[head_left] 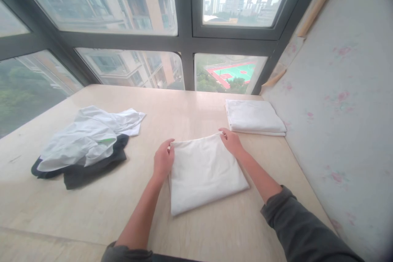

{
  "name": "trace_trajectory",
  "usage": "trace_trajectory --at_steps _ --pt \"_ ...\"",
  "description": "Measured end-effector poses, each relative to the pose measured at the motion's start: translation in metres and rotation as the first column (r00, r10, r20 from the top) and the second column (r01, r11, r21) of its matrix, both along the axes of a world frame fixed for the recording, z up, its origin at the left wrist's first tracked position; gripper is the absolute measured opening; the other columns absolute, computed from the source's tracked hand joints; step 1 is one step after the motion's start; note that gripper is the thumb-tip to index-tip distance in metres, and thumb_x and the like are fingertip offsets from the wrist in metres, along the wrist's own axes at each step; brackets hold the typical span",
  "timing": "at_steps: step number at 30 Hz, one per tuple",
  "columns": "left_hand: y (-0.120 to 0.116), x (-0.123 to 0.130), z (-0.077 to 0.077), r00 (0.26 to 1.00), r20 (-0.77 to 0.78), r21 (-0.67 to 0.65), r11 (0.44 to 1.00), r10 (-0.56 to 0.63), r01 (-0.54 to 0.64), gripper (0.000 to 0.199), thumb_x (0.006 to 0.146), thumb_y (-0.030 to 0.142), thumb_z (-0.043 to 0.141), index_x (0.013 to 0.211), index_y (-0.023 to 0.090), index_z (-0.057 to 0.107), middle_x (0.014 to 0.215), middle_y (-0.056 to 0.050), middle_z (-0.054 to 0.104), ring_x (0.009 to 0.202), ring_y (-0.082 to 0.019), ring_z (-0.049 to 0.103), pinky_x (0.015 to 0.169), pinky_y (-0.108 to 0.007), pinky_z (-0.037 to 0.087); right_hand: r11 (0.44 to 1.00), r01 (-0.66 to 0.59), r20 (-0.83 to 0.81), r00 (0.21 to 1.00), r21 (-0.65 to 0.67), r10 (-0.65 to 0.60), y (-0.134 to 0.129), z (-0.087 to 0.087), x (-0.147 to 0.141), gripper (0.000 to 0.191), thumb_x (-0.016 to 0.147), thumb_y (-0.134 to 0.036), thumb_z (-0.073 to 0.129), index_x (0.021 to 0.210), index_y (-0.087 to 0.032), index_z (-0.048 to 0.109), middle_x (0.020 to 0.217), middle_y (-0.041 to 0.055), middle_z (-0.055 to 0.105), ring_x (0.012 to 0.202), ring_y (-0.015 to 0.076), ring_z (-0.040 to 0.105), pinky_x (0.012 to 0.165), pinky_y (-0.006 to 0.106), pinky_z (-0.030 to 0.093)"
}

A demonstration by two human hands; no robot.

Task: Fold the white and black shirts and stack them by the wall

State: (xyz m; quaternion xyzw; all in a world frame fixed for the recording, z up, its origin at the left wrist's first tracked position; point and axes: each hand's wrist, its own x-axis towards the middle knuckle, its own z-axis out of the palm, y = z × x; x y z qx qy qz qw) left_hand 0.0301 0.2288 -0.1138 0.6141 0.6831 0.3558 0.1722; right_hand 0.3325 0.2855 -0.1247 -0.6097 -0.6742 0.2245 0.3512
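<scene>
A folded white cloth (pixel 205 176) lies in front of me on the pale wooden surface (pixel 190 114), with its far edge slightly raised between my hands. My left hand (pixel 163 159) pinches the cloth's far left corner. At the far right corner, my right hand (pixel 231 141) grips the edge between thumb and fingers. The near part of the cloth rests flat, with a few soft creases.
A folded white stack (pixel 254 116) sits at the back right, beside the flowered wall (pixel 337 131). To the left lie a crumpled white garment (pixel 80 139) and a black garment (pixel 95 170) partly under it. Windows (pixel 184 41) border the surface's far side.
</scene>
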Motion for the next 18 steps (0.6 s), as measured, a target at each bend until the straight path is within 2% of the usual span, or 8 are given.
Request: trace_trajectory --at_steps 8,12,15,18 --pt "-0.012 0.000 -0.003 0.992 -0.103 -0.022 0.996 0.080 -0.083 0.036 0.092 0.026 0.041 0.121 0.018 0.061 0.114 -0.009 0.069 0.082 -0.018 0.066 0.086 -0.034 0.051 0.999 0.043 -0.076 0.996 0.025 -0.041 -0.001 -0.008 0.003 0.038 0.086 -0.028 0.050 0.118 -0.017 0.066 0.100 0.0083 0.073 0.073 0.0158 0.066 0.078 0.031 0.054" --pt "-0.017 0.003 0.001 0.981 -0.175 -0.015 0.996 0.080 -0.084 0.036 0.091 0.023 0.042 0.123 0.017 0.060 0.115 -0.012 0.066 0.093 -0.023 0.066 0.087 -0.038 0.052 0.998 0.043 -0.089 0.995 0.048 -0.038 -0.009 -0.010 0.007 0.040 0.086 -0.027 0.047 0.120 -0.015 0.063 0.113 0.0122 0.069 0.086 0.0177 0.067 0.080 0.033 0.057" --pt "-0.032 0.010 0.009 0.971 -0.231 0.030 0.998 0.068 -0.062 0.038 0.092 0.025 0.046 0.126 0.015 0.057 0.126 -0.017 0.059 0.115 -0.029 0.058 0.099 -0.044 0.048 0.996 0.045 -0.069 0.997 0.078 -0.039 -0.027 -0.008 0.011 0.039 0.087 -0.027 0.048 0.119 -0.014 0.063 0.120 0.0153 0.065 0.103 0.0227 0.064 0.091 0.040 0.055" --pt "-0.056 0.020 0.015 0.947 -0.318 0.056 0.998 0.033 -0.016 0.044 0.091 0.029 0.051 0.132 0.014 0.053 0.136 -0.020 0.051 0.130 -0.034 0.047 0.109 -0.051 0.040 0.992 0.000 0.004 1.000 0.128 -0.001 -0.051 -0.006 0.014 0.037 0.088 -0.026 0.049 0.119 -0.014 0.064 0.125 0.0156 0.063 0.121 0.0268 0.056 0.109 0.049 0.043"
